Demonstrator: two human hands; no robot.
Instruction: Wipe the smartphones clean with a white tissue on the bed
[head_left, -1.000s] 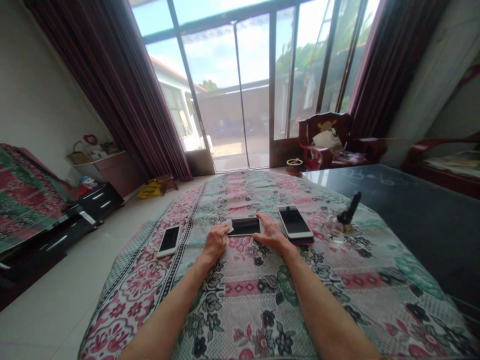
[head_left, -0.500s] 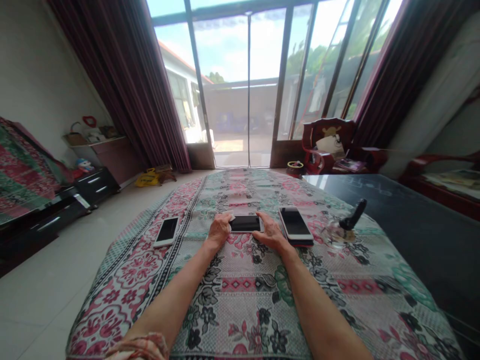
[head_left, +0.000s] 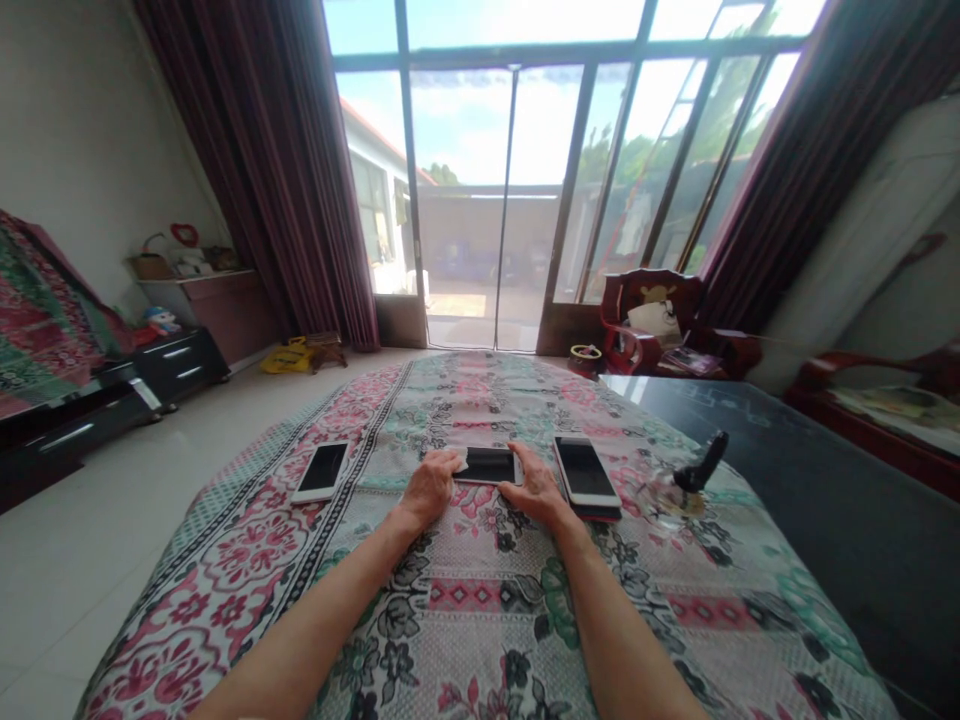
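A dark-screened phone (head_left: 489, 465) lies flat on the flowered cloth (head_left: 480, 600) in front of me. My left hand (head_left: 429, 487) rests at the phone's left end with its fingers curled over a small white wipe. Against the phone's right end presses my right hand (head_left: 535, 484), fingers bent and holding the edge. A white phone (head_left: 321, 472) lies to the left. To the right a second white phone (head_left: 586, 470) sits on top of a red one.
A clear glass bottle with a black pump top (head_left: 686, 480) lies on the cloth at the right. A dark glossy table (head_left: 825, 480) adjoins on the right. Red wooden chairs (head_left: 649, 315) stand by the window; a low black cabinet (head_left: 112, 400) lines the left wall.
The camera has tilted upward, showing more window. Both hands stay at the middle phone; my left hand has shifted slightly along its left end.
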